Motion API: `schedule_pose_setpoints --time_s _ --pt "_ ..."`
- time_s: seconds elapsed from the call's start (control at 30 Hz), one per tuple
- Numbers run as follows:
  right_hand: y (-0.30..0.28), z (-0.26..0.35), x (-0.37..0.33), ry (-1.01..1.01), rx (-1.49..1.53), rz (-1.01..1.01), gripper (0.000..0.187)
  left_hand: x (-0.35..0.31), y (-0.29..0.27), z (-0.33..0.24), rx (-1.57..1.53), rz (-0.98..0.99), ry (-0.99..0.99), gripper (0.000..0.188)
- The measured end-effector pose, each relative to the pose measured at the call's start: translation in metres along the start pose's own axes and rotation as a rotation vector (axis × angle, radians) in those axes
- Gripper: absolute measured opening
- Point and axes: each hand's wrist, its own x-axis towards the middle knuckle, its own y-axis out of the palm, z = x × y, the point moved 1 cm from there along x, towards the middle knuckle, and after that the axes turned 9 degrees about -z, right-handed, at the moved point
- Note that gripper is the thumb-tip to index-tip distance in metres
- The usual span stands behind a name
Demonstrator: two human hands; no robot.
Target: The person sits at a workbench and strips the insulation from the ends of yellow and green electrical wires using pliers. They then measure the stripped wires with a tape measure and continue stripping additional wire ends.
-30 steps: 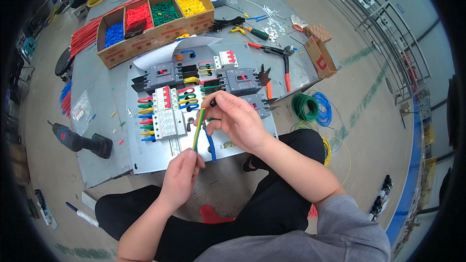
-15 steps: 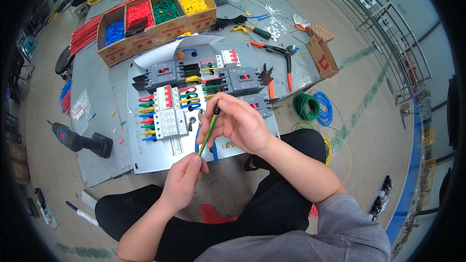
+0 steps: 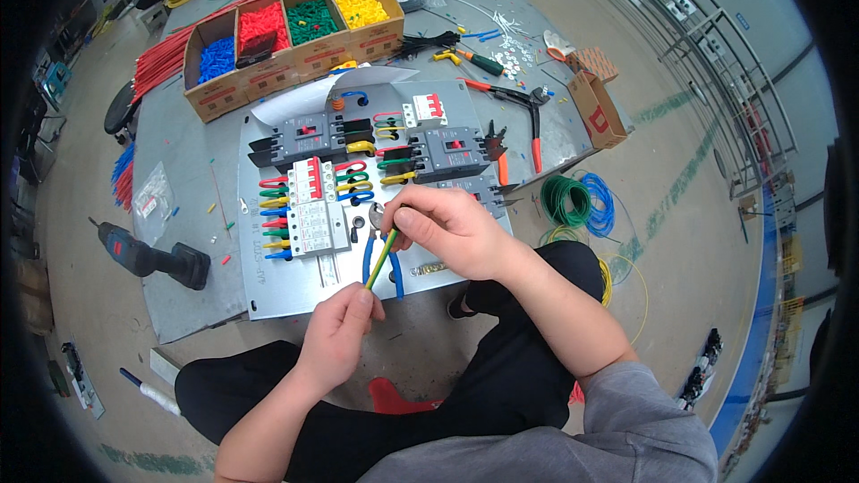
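A short green-and-yellow wire (image 3: 382,261) is stretched between my hands above the near edge of a metal mounting panel (image 3: 295,291). My left hand (image 3: 338,329) is closed, pinching the wire's lower end between thumb and fingers. At the upper end, my right hand (image 3: 455,234) is closed too, its fingertips pressed round the dark tip and mostly covering it. Behind the wire lie pliers with blue handles (image 3: 397,275). Fixed to the panel are small breakers with red levers (image 3: 313,177), larger dark grey breakers (image 3: 452,150) and looped coloured wires (image 3: 354,186).
A divided cardboard box (image 3: 295,58) of blue, red, green and yellow caps stands behind the panel. A cordless drill (image 3: 152,255) lies at the left. Red-handled cutters (image 3: 534,121) rest on the table (image 3: 188,188) at the right. Green wire coils (image 3: 565,201) sit beyond the right edge.
My right hand has turned and its fingers have closed over the wire's dark tip, which showed plainly before. My left hand keeps its pinch in nearly the same place.
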Motion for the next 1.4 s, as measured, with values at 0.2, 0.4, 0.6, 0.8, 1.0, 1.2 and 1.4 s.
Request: schedule_pose_setpoints --time_s 0.2,0.4,0.6,0.8,1.0,1.2,1.4 --pt "0.012 -0.002 -0.003 0.058 0.006 0.083 0.025 0.0 0.0 0.001 0.019 -0.036 0.109 0.042" --pt "0.035 -0.008 -0.01 0.018 -0.244 0.133 0.025 -0.001 0.002 -0.003 -0.052 -0.035 0.081 0.04" --pt "0.032 -0.012 -0.007 0.05 -0.22 0.035 0.025 -0.002 -0.006 -0.002 -0.099 0.038 -0.078 0.04" --pt "0.028 -0.019 -0.003 0.171 0.12 -0.027 0.028 -0.002 -0.002 -0.01 -0.176 0.053 -0.121 0.041" --pt "0.035 -0.041 0.007 0.183 0.0 -0.044 0.031 0.007 -0.036 -0.024 -0.668 -0.112 -0.126 0.034" --pt "0.07 -0.092 0.005 0.037 -1.02 0.05 0.029 0.021 -0.053 -0.04 -0.983 -0.345 -0.08 0.02" --pt "0.085 -0.097 0.013 -0.007 -1.194 -0.005 0.021 0.022 -0.058 -0.037 -1.327 -0.355 -0.102 0.014"
